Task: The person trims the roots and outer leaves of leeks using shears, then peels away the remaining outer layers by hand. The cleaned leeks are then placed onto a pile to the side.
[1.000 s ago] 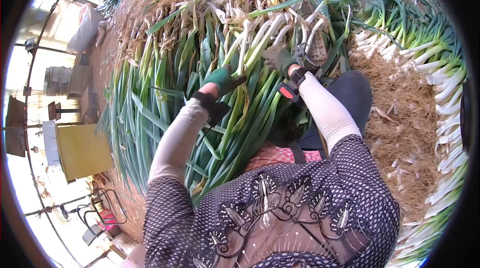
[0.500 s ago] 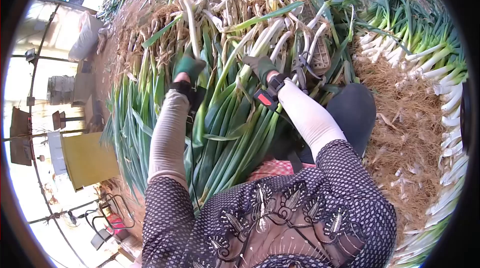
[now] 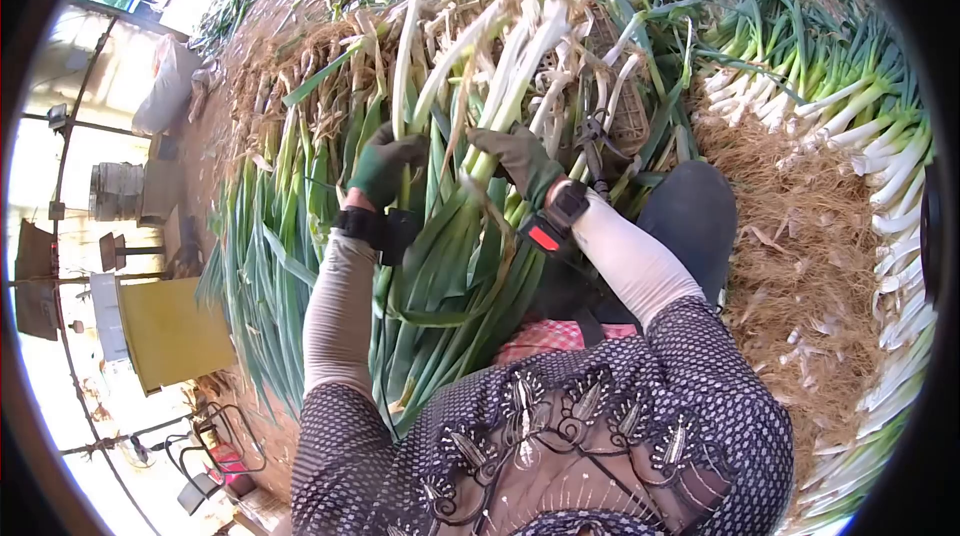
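Observation:
My left hand (image 3: pixel 388 164), in a dark green glove, is closed around a green onion (image 3: pixel 407 56) with its white root end pointing up and away. Beside it, my gloved right hand (image 3: pixel 520 162) grips a small bunch of green onions (image 3: pixel 523 61), their pale stems fanned out above the fingers. The long green leaves (image 3: pixel 440 276) of the held stalks hang down toward my lap. Under and around both hands lies a pile of untrimmed green onions (image 3: pixel 300 86) with brown, dry outer skins and dirty roots. My palms and the fingers' undersides are hidden.
White-stemmed green onions (image 3: pixel 880 136) lie in rows along the right. Loose roots and peelings (image 3: pixel 800 266) cover the ground beside my knee (image 3: pixel 690 226). A plastic crate (image 3: pixel 628 116) is partly buried beyond my right hand. A yellow panel (image 3: pixel 175 331) stands at left.
Both hands have come slightly lower, toward my body. The stalks in my right hand are lifted and more upright, standing out from the pile. The stalk by my left hand has shifted right.

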Available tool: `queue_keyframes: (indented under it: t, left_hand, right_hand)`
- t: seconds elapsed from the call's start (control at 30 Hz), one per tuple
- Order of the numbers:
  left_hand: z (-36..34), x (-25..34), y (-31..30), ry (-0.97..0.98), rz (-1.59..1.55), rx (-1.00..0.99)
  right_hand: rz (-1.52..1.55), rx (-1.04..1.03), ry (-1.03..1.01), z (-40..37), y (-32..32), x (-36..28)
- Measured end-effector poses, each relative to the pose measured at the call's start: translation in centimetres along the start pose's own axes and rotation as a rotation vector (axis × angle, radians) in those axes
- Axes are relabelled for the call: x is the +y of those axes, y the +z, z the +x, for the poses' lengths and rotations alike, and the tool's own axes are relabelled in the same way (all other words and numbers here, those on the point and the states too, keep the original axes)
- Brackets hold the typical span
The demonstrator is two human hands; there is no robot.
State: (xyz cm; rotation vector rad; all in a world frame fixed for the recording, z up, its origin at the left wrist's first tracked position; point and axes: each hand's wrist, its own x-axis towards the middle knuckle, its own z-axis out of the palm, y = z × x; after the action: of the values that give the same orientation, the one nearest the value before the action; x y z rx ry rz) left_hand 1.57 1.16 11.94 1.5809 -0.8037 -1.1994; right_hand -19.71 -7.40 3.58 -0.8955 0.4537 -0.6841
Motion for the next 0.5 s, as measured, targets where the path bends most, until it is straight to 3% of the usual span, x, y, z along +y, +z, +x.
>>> queue_keyframes:
  t: [0.03, 0.13, 0.17, 0.2, 0.23, 0.27, 0.3, 0.33, 0.37, 0.4, 0.47, 0.5]
  left_hand:
    - [-0.7, 1.2, -0.3, 0.047, 0.016, 0.023]
    - [-2.2, 4.2, -2.4, 0.238, -0.043, 0.08]
    - [-3.2, 5.3, -3.2, 0.298, -0.061, 0.067]
    - [-4.1, 6.2, -3.8, 0.326, -0.052, 0.126]
    - [-5.3, 7.4, -4.1, 0.359, -0.046, 0.187]
    - [-6.3, 8.1, -5.1, 0.372, -0.057, 0.235]
    - [-5.1, 6.7, -9.1, 0.521, 0.032, 0.262]
    - [-6.3, 7.7, -10.4, 0.558, 0.321, 0.402]
    - [-7.4, 9.4, -11.3, 0.461, 0.16, 0.493]
    - [-8.2, 10.0, -13.3, 0.434, -0.042, 0.455]
    - [-10.0, 11.3, -15.6, 0.466, -0.096, 0.572]
    - [-9.9, 11.1, -17.7, 0.492, -0.124, 0.731]
  right_hand:
    - [0.097, -0.056, -0.003, 0.1, -0.2, 0.2]
    - [-0.431, 0.088, -0.06, 1.1, -1.3, -3.4]
    - [-0.269, 0.184, 0.138, 0.6, -1.2, -5.7]
    - [-0.106, 0.116, -0.043, 1.4, -2.7, -3.7]
    - [0.055, 0.158, 0.106, 1.8, -3.3, -4.1]
    - [-0.037, 0.114, 0.027, 1.5, -3.2, -4.5]
    - [0.046, 0.087, 0.041, 1.8, -3.8, -4.4]
    - [0.128, 0.062, 0.057, 2.0, -4.5, -4.2]
    - [0.383, 0.046, 0.16, 3.4, -6.2, -3.6]
    - [0.443, 0.071, 0.185, 3.8, -7.1, -3.2]
    - [0.521, 0.111, 0.241, 2.5, -6.4, -4.4]
    - [0.549, 0.165, 0.247, 2.5, -6.5, -4.1]
